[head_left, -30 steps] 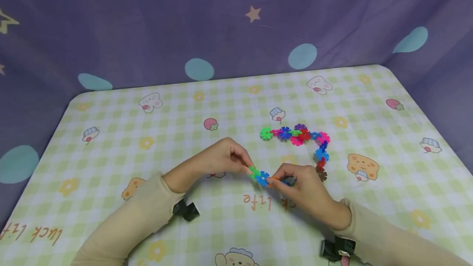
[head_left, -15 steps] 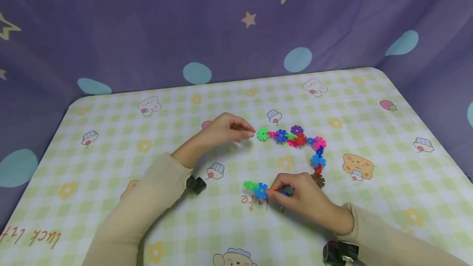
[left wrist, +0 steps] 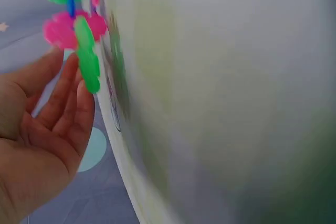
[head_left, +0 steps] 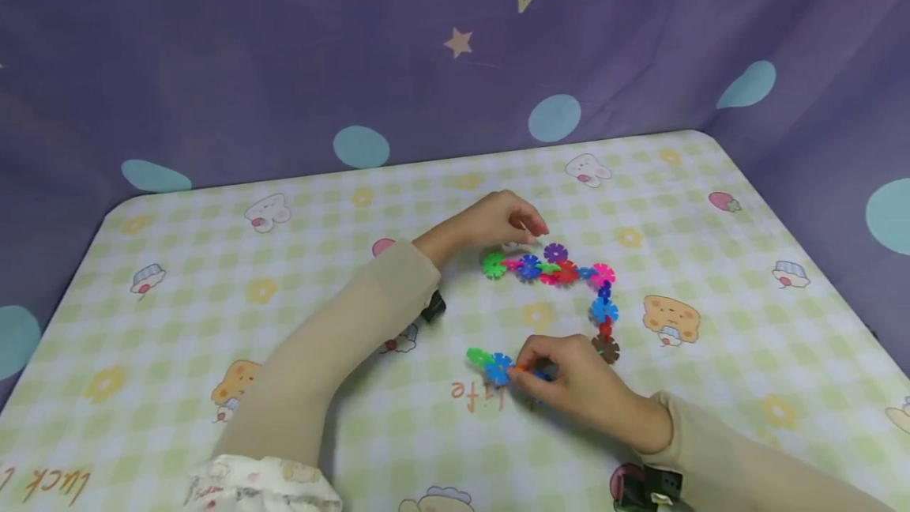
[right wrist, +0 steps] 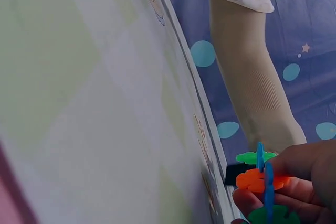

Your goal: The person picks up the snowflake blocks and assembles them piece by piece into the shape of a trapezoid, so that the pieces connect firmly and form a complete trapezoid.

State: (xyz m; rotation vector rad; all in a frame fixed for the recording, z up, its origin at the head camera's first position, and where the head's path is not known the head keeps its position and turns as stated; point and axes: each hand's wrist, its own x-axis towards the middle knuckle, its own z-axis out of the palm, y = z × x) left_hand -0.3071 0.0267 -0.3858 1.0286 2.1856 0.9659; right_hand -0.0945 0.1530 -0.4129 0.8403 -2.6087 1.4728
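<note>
My right hand [head_left: 576, 378] pinches a short chain of interlocking plastic snowflake discs between thumb and fingers. Its light green disc [head_left: 479, 357] and blue disc [head_left: 499, 368] stick out to the left. In the right wrist view the orange disc [right wrist: 253, 180] sits at the fingertips, with a dark green disc [right wrist: 281, 215] below. My left hand [head_left: 498, 221] hovers behind a longer chain on the table, thumb and fingers loosely bent with nothing between them. Its fingertips are near the purple disc [head_left: 555, 253]; the left wrist view has a green disc [left wrist: 87, 56] overlapping the fingers.
The longer chain runs from a green disc [head_left: 494, 265] past a pink disc [head_left: 603, 274], then bends forward to a brown disc [head_left: 606, 349] beside my right hand. A checked cloth [head_left: 398, 449] covers the table; a purple curtain [head_left: 284, 62] hangs behind.
My left hand has let go of the short chain's green end and moved up and right to the purple disc. The right hand has lowered slightly, still pinching the short chain.
</note>
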